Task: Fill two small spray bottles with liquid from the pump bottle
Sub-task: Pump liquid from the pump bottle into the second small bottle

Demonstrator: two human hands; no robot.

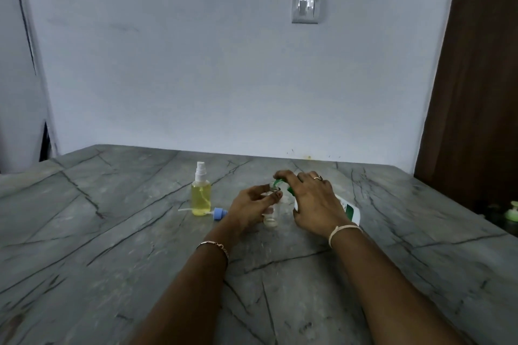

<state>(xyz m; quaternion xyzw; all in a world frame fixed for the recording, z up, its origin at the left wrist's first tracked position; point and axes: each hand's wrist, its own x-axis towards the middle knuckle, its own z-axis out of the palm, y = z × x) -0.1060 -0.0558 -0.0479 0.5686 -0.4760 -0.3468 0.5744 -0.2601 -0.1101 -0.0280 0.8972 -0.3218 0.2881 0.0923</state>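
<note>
The left hand [252, 206] is holding the small clear bottle [271, 218] near its top, with the fingers curled round the neck. This bottle is standing up straight in the middle of the grey table [112, 246], and its open mouth is pointing up. Only a little liquid is sitting at the bottom, so it is probably very light and easy to knock over. Holding it by the neck is a good way to steady it.

The right hand [314, 200] is gripping the pump bottle [349, 210]. Its fingers are wrapping round the upper part and reaching over the green pump head [278, 182]. The pump bottle is leaning over. Its long side is running from its bottom, low on the right, up to the spout on the left, and the spout is pointing at the small bottle's mouth. It is looking bigger and heavier, and its smooth plastic may be slippery.

1 of the 2 bottles is looking done. The yellow spray bottle [201, 199] is standing to the left with its white sprayer on. A blue spray cap [217, 213] is lying just beside it.
</note>
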